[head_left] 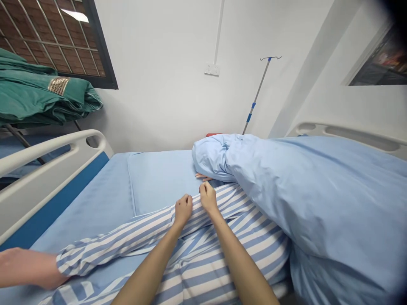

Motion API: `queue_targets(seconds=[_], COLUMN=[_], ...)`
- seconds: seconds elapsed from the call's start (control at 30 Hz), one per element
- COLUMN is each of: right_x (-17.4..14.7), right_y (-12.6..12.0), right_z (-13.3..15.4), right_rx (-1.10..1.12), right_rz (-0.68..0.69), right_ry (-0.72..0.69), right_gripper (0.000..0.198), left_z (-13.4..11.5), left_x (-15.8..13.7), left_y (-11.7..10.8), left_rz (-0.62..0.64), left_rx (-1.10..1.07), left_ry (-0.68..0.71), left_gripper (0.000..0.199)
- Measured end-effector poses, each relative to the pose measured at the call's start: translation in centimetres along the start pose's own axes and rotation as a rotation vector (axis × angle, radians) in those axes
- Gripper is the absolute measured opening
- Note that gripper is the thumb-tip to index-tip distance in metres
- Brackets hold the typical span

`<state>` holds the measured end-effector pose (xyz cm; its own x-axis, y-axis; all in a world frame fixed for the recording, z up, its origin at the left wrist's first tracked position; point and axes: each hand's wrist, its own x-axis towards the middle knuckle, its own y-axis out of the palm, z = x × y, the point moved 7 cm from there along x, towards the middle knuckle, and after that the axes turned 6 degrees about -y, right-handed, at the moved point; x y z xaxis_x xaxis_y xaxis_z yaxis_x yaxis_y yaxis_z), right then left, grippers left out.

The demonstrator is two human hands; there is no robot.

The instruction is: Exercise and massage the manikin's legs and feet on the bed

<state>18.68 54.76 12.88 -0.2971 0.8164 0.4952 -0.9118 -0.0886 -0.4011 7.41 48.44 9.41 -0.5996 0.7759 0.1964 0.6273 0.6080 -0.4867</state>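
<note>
A leg in blue-and-white striped trousers (143, 233) lies stretched across the bed, with a bare foot (28, 267) at the left. My left hand (183, 208) is closed in a fist against the upper side of this leg, around the knee or thigh. Just to its right, my right hand (208, 197) is also a fist, touching the striped cloth. Neither fist visibly pulls the fabric or holds anything. Beyond my right fist, fingers of the lying person's hand (203, 177) show from under a light blue quilt (270, 178). The quilt hides the upper body.
The bed has a light blue sheet (165, 173) and a cream-and-blue end board (57, 190) on the left. Another cream board (349, 133) stands at the right. An IV pole (259, 91) rises behind the bed by the wall. Green cloth (38, 97) hangs at the left.
</note>
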Motion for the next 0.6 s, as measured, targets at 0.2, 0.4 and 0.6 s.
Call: queue_targets(seconds=[0.2,0.4,0.6], right_x=[0.3,4.0,6.6], right_y=[0.3,-2.9,-6.4], right_z=[-2.8,0.8,-0.1], right_rx=[0.002,0.094,0.008], right_rz=[0.128,0.085,-0.017], right_ry=[0.028,-0.01,-0.038], right_gripper=[0.025,0.027,0.026], left_z=[-0.9,-4.3,-2.6], left_x=[1.2,1.8,0.9], left_y=[0.2,2.5,6.4], left_rz=[0.039,-0.137,-0.087], left_rx=[-0.061,-0.183,0.184], left_ry=[-0.061,-0.061,-0.065], left_gripper=[0.027,0.026,0.023])
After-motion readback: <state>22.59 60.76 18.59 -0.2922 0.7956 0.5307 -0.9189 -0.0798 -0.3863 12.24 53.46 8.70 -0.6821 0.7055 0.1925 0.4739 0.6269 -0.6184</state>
